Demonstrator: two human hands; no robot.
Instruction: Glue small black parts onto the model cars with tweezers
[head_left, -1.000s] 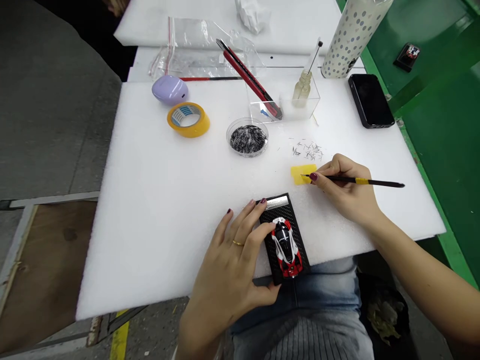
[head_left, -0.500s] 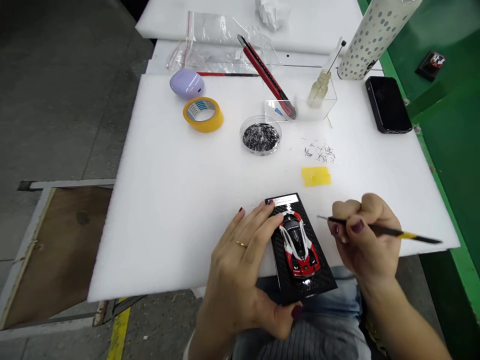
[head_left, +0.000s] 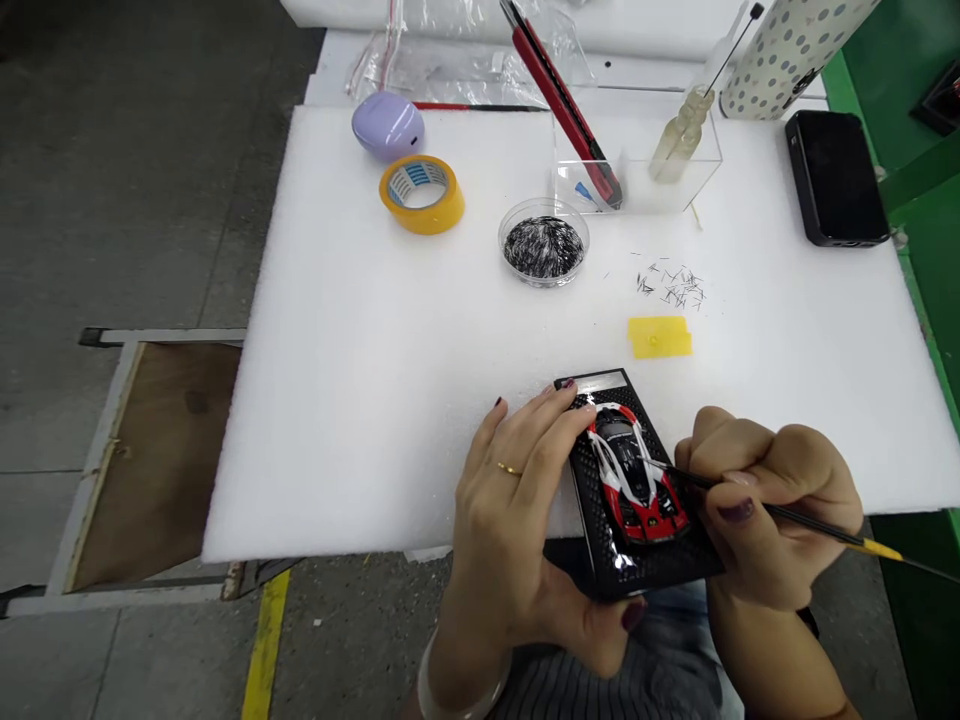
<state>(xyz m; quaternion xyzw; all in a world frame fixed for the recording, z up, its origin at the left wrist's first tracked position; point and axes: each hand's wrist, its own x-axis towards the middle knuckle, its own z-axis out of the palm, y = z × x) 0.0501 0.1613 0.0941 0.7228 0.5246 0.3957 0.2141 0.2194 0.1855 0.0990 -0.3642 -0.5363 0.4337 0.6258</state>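
Note:
A small red, white and black model car (head_left: 651, 520) sits on a black textured base (head_left: 615, 575) at the near edge of the white foam board. My left hand (head_left: 517, 500) grips this base from its left side, thumb at the near edge and fingers along the far left, fingertips by the car. Pinched in my right hand (head_left: 772, 490) is a thin black brush (head_left: 814, 522) with a yellow band; its fine tip meets or hovers just over the car's middle. Beyond the base lies a yellow tape piece (head_left: 659, 337), with short black bristles (head_left: 679, 287) scattered behind it.
On the foam board (head_left: 360, 400) are a round dish (head_left: 544, 245) of black bristles, a yellow tape roll (head_left: 442, 208), a purple case (head_left: 388, 126), a red cutter (head_left: 562, 105) and a small bottle (head_left: 679, 135) in a clear box. A black device (head_left: 838, 180) lies right.
My right hand has brought the brush tip from beside the base to over the car. The camera view has shifted, and the base appears tilted a little more.

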